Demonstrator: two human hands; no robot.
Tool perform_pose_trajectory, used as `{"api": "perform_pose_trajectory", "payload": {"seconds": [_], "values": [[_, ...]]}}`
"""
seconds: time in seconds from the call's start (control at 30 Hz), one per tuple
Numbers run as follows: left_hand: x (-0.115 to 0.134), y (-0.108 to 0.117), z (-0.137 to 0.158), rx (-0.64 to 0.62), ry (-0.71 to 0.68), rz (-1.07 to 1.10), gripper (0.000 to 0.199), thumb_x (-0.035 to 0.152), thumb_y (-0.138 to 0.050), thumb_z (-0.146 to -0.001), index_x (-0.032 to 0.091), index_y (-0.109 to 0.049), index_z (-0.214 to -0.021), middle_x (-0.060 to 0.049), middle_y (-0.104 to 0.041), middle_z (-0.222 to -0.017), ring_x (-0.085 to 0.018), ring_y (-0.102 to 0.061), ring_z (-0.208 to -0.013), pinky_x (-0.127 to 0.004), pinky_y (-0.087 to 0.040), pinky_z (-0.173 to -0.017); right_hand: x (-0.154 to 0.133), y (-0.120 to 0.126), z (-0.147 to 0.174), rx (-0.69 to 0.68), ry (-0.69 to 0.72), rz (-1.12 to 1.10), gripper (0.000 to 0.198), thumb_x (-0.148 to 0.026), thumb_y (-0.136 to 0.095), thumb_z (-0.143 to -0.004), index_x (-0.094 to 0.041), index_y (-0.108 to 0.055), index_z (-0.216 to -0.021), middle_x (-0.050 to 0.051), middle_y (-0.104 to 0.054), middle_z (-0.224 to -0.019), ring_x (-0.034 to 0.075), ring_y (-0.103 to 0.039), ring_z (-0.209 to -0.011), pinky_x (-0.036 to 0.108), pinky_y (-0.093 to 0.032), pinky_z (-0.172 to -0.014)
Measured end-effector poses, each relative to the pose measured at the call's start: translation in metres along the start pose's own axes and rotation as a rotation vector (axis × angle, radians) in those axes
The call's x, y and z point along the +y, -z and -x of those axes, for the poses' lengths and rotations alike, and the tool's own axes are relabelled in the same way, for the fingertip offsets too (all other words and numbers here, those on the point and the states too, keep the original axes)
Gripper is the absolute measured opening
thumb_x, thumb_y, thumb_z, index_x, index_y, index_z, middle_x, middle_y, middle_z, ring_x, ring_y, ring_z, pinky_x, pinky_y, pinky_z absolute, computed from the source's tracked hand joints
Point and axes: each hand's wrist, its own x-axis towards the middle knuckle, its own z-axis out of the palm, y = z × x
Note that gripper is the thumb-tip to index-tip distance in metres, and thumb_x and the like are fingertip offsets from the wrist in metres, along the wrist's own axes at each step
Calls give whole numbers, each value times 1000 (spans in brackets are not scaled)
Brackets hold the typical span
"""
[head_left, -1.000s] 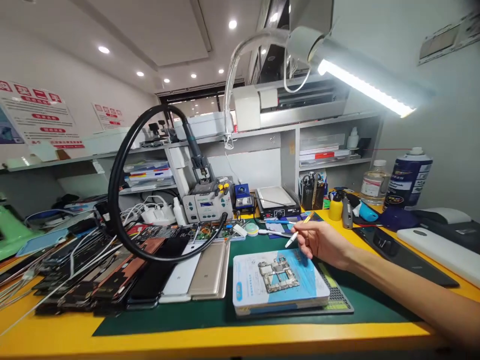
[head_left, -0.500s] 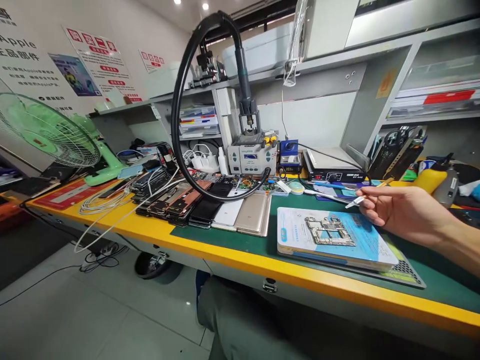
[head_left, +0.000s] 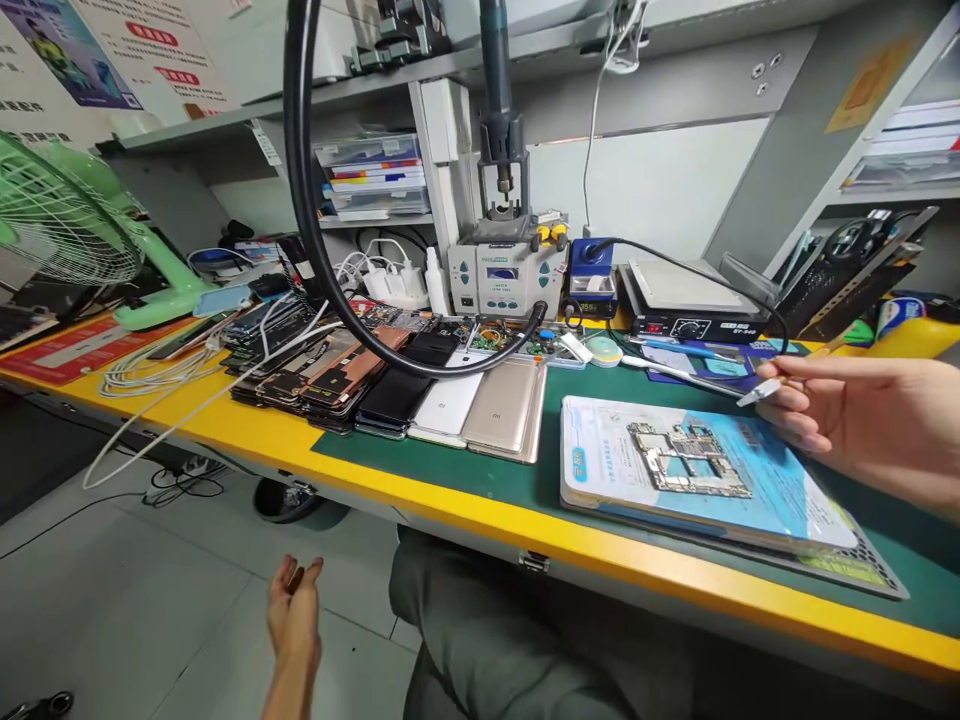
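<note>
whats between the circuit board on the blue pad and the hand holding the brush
In the head view, only bare blue pad lies between the circuit board and the right hand, which holds a small brush above its far edge.

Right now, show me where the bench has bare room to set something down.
Bare green mat shows between the gold phone and the yellow bench edge, and in the narrow gap before the blue-and-white pad carrying the circuit board. The row of phones and cables crowd the left. The right hand holds a thin tool above the mat.
</note>
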Motion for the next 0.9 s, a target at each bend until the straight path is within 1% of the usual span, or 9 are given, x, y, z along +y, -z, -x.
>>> {"api": "perform_pose_trajectory", "payload": {"seconds": [0.07,0.2,0.3,0.37,0.43,0.5,0.6,0.73,0.9], "values": [[-6,11,-18,134,39,-52,54,44,-58,-93,21,-45,-139,-11,-40,-149,-29,-41,-138,-56,-38,-113,0,0,0,5,-10,-7,11,-10,-67,-67,-12,-71,-76,5,-52,-63,13,-46,-44,21,-50,-31],[-12,13,-13,-17,6,-166,44,41,-58,-93,18,-54,-130,-9,-51,-139,-25,-48,-132,-53,-41,-112,-1,1,-1,28,-26,-26,8,-10,-68,-67,-12,-70,-75,5,-51,-66,12,-45,-43,20,-48,-29],[-16,-12,27,-261,-129,-271,38,43,-57,-94,16,-58,-120,-7,-60,-124,-20,-58,-117,-45,-48,-104,-2,-1,-1,67,-64,-38,10,-10,-67,-67,-13,-69,-76,4,-48,-66,11,-47,-44,17,-48,-28],[-19,-35,64,-517,-240,-363,36,47,-56,-94,14,-61,-107,-4,-64,-102,-15,-62,-97,-38,-52,-92,-3,-2,0,96,-81,-31,9,-10,-66,-66,-13,-69,-74,4,-47,-66,10,-46,-42,16,-47,-26],[-20,-55,99,-774,-344,-462,35,49,-54,-95,15,-63,-98,-1,-63,-89,-10,-60,-81,-31,-53,-81,-4,-5,0,118,-87,-15,10,-10,-66,-64,-12,-68,-73,4,-46,-65,9,-43,-39,17,-45,-24],[-20,-70,124,-902,-418,-560,34,49,-54,-94,16,-63,-100,0,-61,-84,-9,-57,-76,-28,-52,-75,-4,-6,-1,126,-86,-1,10,-10,-66,-62,-12,-68,-72,4,-45,-64,10,-43,-38,18,-44,-23],[-17,-80,138,-956,-491,-681,35,48,-54,-95,17,-62,-108,0,-60,-84,-10,-57,-77,-29,-52,-75,-3,-7,-2,116,-81,11,10,-10,-67,-62,-13,-68,-72,4,-46,-63,10,-43,-39,18,-43,-23],[-14,-81,136,-977,-574,-767,33,46,-52,-96,18,-61,-110,-1,-61,-90,-9,-56,-78,-30,-52,-77,-2,-4,-4,111,-81,34,5,-13,-67,-66,-12,-68,-71,4,-45,-62,10,-43,-39,18,-43,-23],[-15,-79,140,-983,-604,-779,30,42,-51,-97,19,-61,-114,-5,-62,-109,-13,-60,-95,-35,-53,-88,-2,2,-3,105,-68,57,6,-17,-67,-71,-12,-69,-73,2,-43,-61,10,-42,-39,17,-43,-23]]}}
